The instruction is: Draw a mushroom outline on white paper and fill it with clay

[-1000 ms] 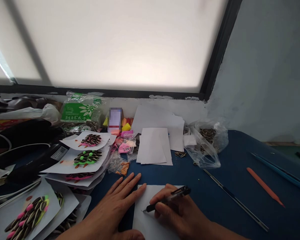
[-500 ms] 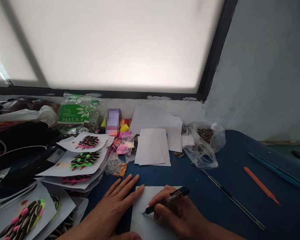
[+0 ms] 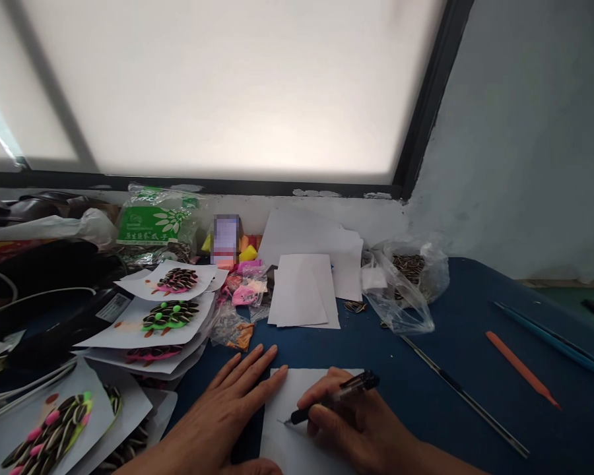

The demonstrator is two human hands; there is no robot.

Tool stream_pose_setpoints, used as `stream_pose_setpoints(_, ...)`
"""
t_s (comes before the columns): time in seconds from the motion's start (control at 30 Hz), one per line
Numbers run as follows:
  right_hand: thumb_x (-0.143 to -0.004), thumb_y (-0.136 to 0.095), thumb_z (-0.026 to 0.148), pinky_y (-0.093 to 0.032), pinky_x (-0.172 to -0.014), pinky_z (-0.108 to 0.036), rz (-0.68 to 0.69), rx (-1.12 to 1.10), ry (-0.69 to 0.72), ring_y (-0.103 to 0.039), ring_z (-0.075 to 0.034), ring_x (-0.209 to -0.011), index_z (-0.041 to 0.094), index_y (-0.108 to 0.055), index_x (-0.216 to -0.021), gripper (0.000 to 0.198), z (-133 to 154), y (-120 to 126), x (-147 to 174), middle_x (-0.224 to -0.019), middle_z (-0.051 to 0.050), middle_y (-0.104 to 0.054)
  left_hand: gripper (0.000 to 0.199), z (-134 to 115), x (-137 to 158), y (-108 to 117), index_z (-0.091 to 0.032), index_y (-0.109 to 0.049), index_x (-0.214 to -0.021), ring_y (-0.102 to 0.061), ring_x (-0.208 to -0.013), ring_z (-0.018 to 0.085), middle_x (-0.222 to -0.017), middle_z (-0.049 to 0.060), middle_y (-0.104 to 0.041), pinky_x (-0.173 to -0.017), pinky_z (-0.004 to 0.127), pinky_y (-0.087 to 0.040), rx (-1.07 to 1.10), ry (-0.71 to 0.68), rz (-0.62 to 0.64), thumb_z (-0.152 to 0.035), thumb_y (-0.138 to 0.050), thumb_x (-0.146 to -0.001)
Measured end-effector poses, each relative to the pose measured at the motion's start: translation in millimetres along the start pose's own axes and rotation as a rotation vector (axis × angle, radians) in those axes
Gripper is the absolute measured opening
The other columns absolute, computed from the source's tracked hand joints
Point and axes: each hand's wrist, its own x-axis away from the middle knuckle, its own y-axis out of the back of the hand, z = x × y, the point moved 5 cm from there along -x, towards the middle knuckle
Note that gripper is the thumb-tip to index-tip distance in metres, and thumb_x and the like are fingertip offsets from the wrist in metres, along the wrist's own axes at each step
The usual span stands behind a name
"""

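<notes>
Closed around a black pen [image 3: 332, 398], my right hand [image 3: 351, 425] rests on a white sheet of paper [image 3: 290, 448] near the front of the table. The pen is tilted, its tip at the paper beside a faint short mark. My left hand [image 3: 232, 409] lies flat with its fingers spread, mostly on the blue table [image 3: 396, 396], with its index finger along the sheet's left edge. To its left are white cards with sunflower seeds pressed into coloured clay, such as a green one [image 3: 171, 316] and a pink one [image 3: 177, 280].
Blank paper [image 3: 301, 290] is stacked at the back, beside clear bags of coloured clay [image 3: 247, 292]. An open plastic bag [image 3: 406, 270] holds sunflower seeds. On the right lie a metal rod [image 3: 465, 392], an orange tool [image 3: 522, 369] and blue tweezers [image 3: 552, 338]. A green seed packet [image 3: 153, 224] stands behind.
The whole view has shifted very slightly. Both hands keep nearly the same place, and the pen stays at the paper in the right hand.
</notes>
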Motion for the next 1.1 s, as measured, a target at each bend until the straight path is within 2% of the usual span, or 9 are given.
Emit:
stream_pose_setpoints(0.2, -0.095, -0.055, 0.04, -0.053, -0.074, -0.036, -0.032, 0.109, 0.034, -0.065, -0.023, -0.084, 0.018, -0.071, -0.099, 0.028, 2.7, 4.1, 3.1, -0.091, -0.01, -0.068, 0.084, -0.3, 3.8, 0.8, -0.039, -0.024, -0.154, -0.024, -0.146, 0.034, -0.16, 0.002, -0.019, -0.118, 0.053, -0.02, 0.007, -0.013, -0.014, -0.069, -0.064, -0.085)
stream_pose_setpoints(0.5, -0.094, -0.056, 0.04, -0.052, -0.082, -0.04, -0.038, 0.121, 0.028, -0.065, -0.023, -0.082, 0.018, -0.072, -0.099, 0.027, 0.2, 5.9, 2.2, -0.091, -0.009, -0.068, 0.084, 1.7, 1.3, -0.7, -0.043, -0.025, -0.152, -0.023, -0.146, 0.036, -0.16, 0.0, -0.019, -0.117, 0.055, -0.023, 0.014, 0.0, -0.002, -0.068, -0.066, -0.084)
stream_pose_setpoints(0.7, -0.095, -0.055, 0.042, -0.054, -0.08, -0.04, -0.016, 0.081, 0.01, -0.066, -0.023, -0.082, 0.017, -0.071, -0.1, 0.03, 0.4, 4.9, 3.1, -0.092, -0.01, -0.067, 0.082, 0.3, 1.0, -0.9, -0.037, -0.03, -0.153, -0.022, -0.146, 0.036, -0.16, 0.003, -0.02, -0.118, 0.054, -0.02, 0.006, 0.001, 0.005, -0.071, -0.062, -0.085)
stream_pose_setpoints(0.87, -0.094, -0.057, 0.042, -0.055, -0.087, -0.042, -0.029, 0.03, 0.006, -0.067, -0.023, -0.084, 0.018, -0.069, -0.098, 0.026, 2.4, 5.3, 5.5, -0.095, -0.01, -0.066, 0.085, 0.2, 0.6, -0.4, -0.035, -0.032, -0.152, -0.022, -0.146, 0.036, -0.159, 0.005, -0.021, -0.118, 0.055, -0.021, 0.009, 0.014, 0.019, -0.075, -0.061, -0.083)
stream_pose_setpoints(1.1, -0.094, -0.057, 0.043, -0.058, -0.074, -0.037, -0.016, -0.031, -0.031, -0.068, -0.022, -0.082, 0.017, -0.068, -0.1, 0.029, 2.3, 5.5, 5.4, -0.096, -0.01, -0.063, 0.084, 2.6, 1.9, -2.4, -0.039, -0.028, -0.153, -0.022, -0.146, 0.035, -0.16, 0.003, -0.019, -0.117, 0.055, -0.021, 0.015, -0.004, -0.004, -0.072, -0.063, -0.084)
